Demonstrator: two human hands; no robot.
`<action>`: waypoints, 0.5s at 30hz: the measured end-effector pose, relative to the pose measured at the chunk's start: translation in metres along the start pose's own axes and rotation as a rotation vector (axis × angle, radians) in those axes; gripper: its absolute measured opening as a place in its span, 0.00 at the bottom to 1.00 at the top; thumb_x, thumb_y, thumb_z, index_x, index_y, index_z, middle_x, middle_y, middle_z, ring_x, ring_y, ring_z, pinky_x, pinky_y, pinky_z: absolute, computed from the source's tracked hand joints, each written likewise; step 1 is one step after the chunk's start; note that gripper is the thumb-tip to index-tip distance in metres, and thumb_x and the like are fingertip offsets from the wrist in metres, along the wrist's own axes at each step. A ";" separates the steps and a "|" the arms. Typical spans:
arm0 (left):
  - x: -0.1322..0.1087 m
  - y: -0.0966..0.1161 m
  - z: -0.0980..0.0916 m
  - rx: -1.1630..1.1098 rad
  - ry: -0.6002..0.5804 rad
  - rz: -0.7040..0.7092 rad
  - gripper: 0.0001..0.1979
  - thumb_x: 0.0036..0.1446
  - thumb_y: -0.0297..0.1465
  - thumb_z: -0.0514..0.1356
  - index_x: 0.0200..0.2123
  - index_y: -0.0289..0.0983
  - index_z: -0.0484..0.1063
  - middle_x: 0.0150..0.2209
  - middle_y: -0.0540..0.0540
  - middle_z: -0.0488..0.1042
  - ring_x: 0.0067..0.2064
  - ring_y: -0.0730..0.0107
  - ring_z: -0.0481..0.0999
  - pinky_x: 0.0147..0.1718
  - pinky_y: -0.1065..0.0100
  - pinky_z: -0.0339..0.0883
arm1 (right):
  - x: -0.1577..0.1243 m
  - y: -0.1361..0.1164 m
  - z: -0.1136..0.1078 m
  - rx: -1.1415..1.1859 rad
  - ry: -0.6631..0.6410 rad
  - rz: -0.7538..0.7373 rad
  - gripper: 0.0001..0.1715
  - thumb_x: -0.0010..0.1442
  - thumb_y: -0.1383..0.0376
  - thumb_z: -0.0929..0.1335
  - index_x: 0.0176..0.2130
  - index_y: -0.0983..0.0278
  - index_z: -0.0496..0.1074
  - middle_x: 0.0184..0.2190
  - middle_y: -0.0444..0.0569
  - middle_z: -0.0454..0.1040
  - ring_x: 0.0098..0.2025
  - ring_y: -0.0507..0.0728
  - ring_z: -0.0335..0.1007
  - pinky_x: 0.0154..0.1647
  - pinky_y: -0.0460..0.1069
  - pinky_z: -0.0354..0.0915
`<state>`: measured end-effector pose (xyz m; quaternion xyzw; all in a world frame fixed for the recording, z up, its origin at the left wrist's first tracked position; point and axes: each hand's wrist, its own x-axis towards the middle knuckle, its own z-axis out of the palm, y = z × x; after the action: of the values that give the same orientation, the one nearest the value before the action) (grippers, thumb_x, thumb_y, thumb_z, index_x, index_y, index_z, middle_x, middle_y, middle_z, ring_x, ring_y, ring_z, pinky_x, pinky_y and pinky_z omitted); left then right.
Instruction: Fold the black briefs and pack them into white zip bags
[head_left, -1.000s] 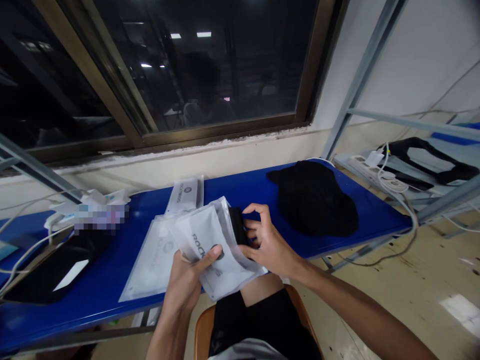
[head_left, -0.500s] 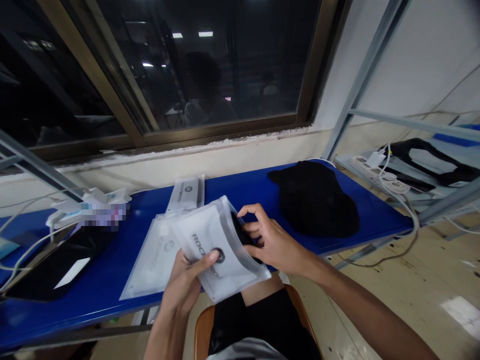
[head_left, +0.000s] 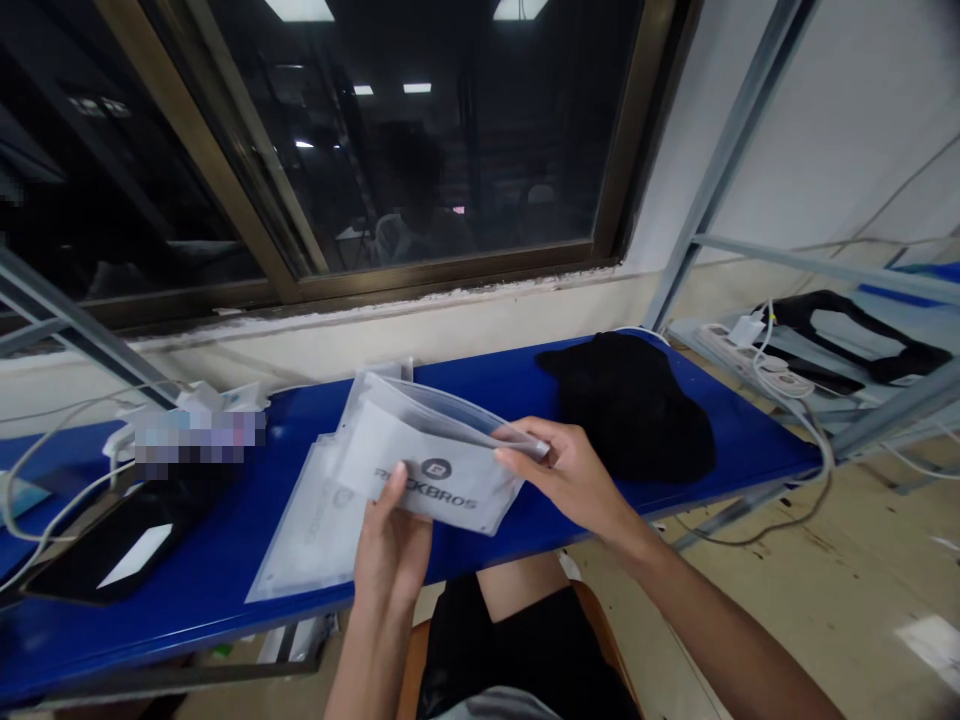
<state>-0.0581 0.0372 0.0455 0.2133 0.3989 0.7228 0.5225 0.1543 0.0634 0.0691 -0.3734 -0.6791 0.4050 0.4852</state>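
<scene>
A frosted plastic zip bag (head_left: 450,475) printed "ROCKBROS" is held above the table's front edge, its mouth turned up and away from me. My left hand (head_left: 394,555) grips its lower side, thumb flat on the front near the lettering and fingers behind. At the right end of the mouth, my right hand (head_left: 562,465) pinches the bag's top corner between thumb and fingers. The mouth gapes a little; what lies inside cannot be made out. Beneath and to the left rests a similar flat bag (head_left: 296,535). Another bag (head_left: 397,370) lies behind, partly covered.
On the blue table (head_left: 480,380), a black cloth item (head_left: 634,410) lies to the right. At left are a black tablet-like object (head_left: 97,550) and a power strip (head_left: 199,400) with cables. Metal posts (head_left: 720,170) rise beside the window. Another power strip (head_left: 772,365) sits far right.
The bag has turned so its mouth faces up and its lettering runs nearly level. My right hand has left the mouth, where dark material showed, and now pinches the top corner.
</scene>
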 end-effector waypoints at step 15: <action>0.007 -0.015 0.077 1.106 -0.768 1.246 0.10 0.69 0.26 0.57 0.43 0.39 0.79 0.38 0.44 0.78 0.38 0.66 0.74 0.37 0.63 0.65 | -0.007 0.025 -0.009 -0.265 0.208 -0.183 0.03 0.61 0.67 0.71 0.35 0.62 0.78 0.35 0.47 0.82 0.35 0.57 0.80 0.39 0.50 0.74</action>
<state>0.0040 0.0733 0.0784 0.8350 0.3000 0.4593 -0.0416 0.1678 0.0687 0.0459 -0.4108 -0.7036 0.2255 0.5342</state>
